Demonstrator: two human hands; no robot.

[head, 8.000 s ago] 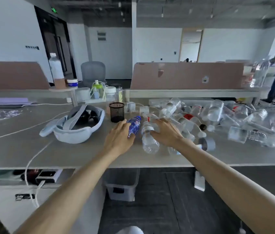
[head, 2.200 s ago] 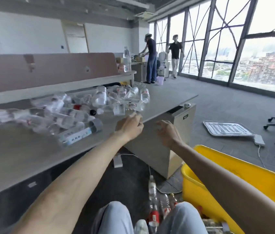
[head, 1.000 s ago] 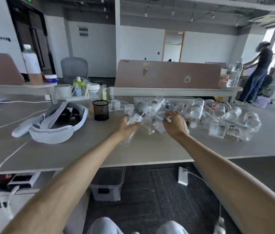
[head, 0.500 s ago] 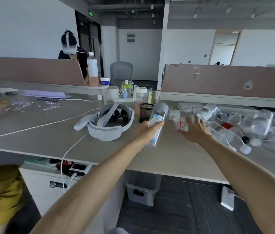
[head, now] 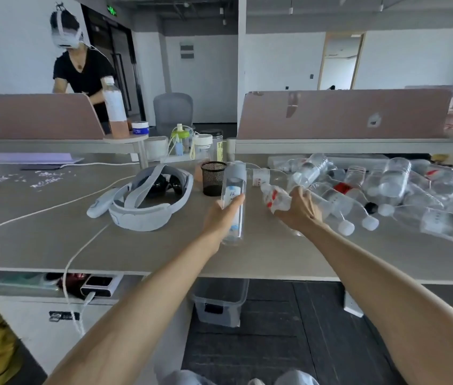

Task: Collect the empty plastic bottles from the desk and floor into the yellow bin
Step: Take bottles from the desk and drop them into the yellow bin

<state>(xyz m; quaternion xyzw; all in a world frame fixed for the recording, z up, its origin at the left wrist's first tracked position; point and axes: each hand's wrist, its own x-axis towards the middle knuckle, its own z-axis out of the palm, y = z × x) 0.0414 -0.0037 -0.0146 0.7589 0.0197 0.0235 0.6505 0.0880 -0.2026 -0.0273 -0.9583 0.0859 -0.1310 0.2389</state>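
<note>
Office desk, grey and long, runs under both outstretched arms. The left hand has its fingers and thumb curled round a tall bottle, clear with a grey cap, held nearly upright above the desk. The right hand is clenched on a crushed bottle. Right of that hand lies the pile of empty bottles, most on their sides. Left of the left hand sits a headset; just beyond it, a mesh cup.

I judge the step to be the carry: one bottle in each hand, both lifted, neither dropped yet. The bin is out of view (so is any bottle on the floor), so the next move calls for turning to find it and letting go over its mouth, then coming back for the pile.

Writing is scarce. The tall bottle has a blue-and-white label, the crushed one red marks; neither reads. A green exit sign glows far beyond the left hand, illegible.
</note>
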